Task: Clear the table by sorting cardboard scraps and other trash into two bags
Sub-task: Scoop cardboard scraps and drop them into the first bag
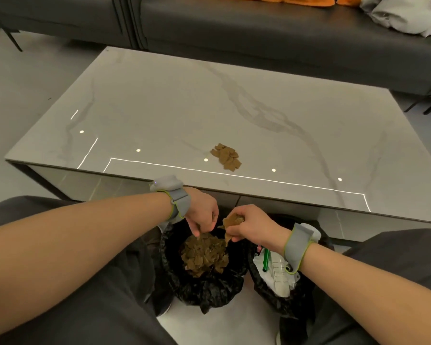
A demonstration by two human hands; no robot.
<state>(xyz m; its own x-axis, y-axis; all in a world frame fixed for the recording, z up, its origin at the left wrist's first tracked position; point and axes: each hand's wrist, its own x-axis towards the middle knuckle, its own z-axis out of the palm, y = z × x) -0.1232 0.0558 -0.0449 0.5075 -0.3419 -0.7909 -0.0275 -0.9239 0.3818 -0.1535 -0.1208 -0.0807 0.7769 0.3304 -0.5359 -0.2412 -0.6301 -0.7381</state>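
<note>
Left hand (201, 212): positioned above the left bag (204, 282), fingers pointing down and loosely parted; whether its grip contains a scrap cannot be determined. The left bag already contains cardboard scraps (204, 255). Right hand (254, 226): grip closed on a handful of scraps (232, 221) beside the left bag's mouth. Judged step: depositing cardboard. Right bag (279, 282): contains white trash and a green item (265, 260). One remaining pile (226, 156) lies on the table (159, 108), near its front edge. Next move, as judged: release, then reach forward over that edge; no obstruction is visible
</note>
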